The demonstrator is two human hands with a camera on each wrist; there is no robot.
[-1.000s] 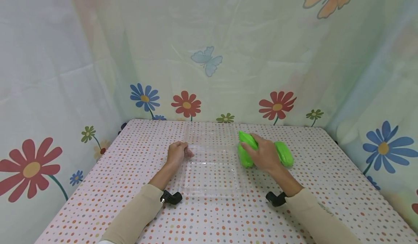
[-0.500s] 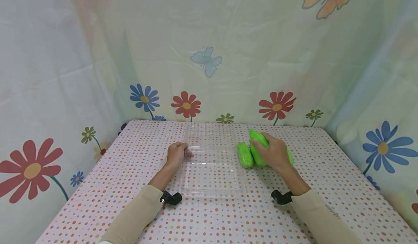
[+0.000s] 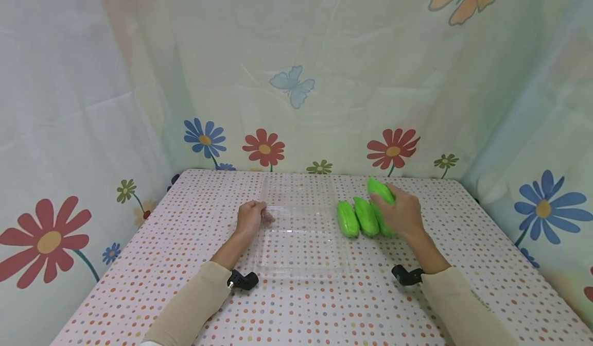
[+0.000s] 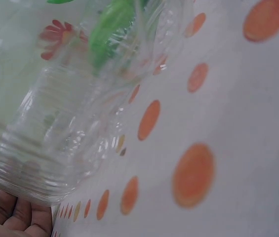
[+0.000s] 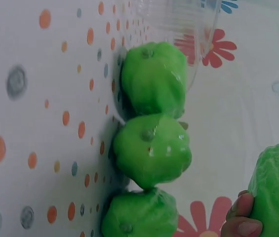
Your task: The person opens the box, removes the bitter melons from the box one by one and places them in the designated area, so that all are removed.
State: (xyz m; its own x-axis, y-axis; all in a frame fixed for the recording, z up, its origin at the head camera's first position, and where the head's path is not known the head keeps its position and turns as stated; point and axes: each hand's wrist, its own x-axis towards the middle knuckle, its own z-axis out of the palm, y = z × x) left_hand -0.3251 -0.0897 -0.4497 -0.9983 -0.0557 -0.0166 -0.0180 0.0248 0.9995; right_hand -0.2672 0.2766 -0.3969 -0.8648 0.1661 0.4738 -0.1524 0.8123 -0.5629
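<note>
In the head view, my left hand [image 3: 250,215] holds the left edge of a clear plastic container [image 3: 301,271], near its middle. Fingers show through the plastic there, and curled below its ridged edge in the left wrist view. My right hand [image 3: 404,213] grips a bright green, bumpy, ribbed bitter melon [image 3: 381,188], its tapered end pointing away; the right wrist view shows fingertips around it. Lying side by side to the container's right are three more green ones: a near bitter melon [image 3: 347,220], a middle bitter melon [image 3: 366,217], and a third bitter melon [image 3: 381,221] partly behind my hand.
A dotted cloth covers the table [image 3: 296,310]. Behind it and on both sides hangs a curtain [image 3: 324,42] printed with flowers and butterflies. Each wrist carries a small black camera; one is the left wrist's camera [image 3: 243,280].
My right hand has moved right along the row, leaving first one and then a second bitter melon on the table; it now grips another, held higher. My left hand and the container stay put.
</note>
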